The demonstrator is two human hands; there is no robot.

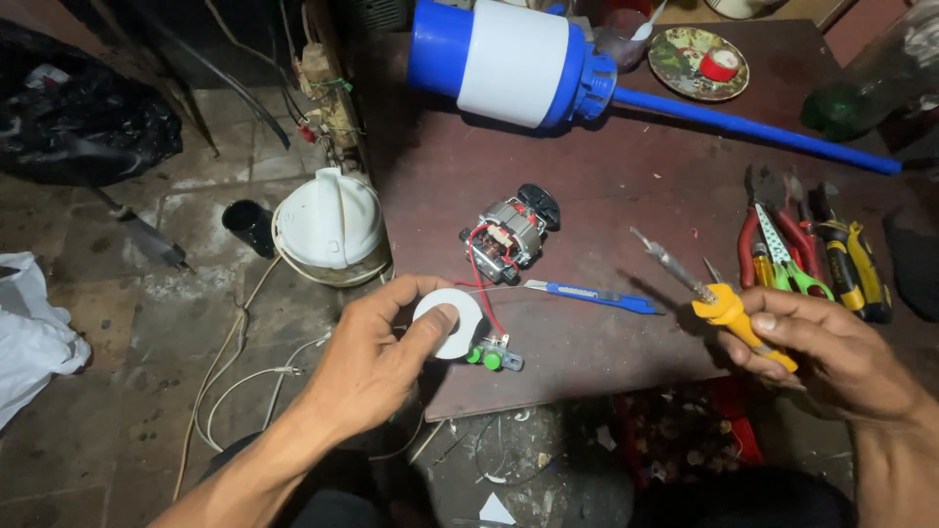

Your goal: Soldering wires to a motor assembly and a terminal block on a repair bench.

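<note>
The right hand (822,347) has its grip closed around the yellow handle of a soldering iron (709,293), whose metal tip points up and to the left, toward the electric motor (511,233). The left hand (377,357) has its grip closed on a white roll of tape (452,321), thumb pressed on its face and fingers curled behind it, just in front of the motor at the near edge of the table (587,176).

Red wires run from the motor down past the roll to a small part with green knobs (492,358), which lies just beside the roll. A blue utility knife (590,295) lies flat to the right of the motor, between it and the soldering iron. Farther right of the motor a cluster of pliers and cutters (807,254) with red, green and yellow handles rests on the table. Behind the motor lies a blue and white water pump (518,61) on its side, its long blue tube reaching right, with a patterned plate (685,73) carrying a red roll beyond it. Left of the motor, off the table, a white domed appliance housing (328,225) sits on the floor (117,332) among loose white cords.
</note>
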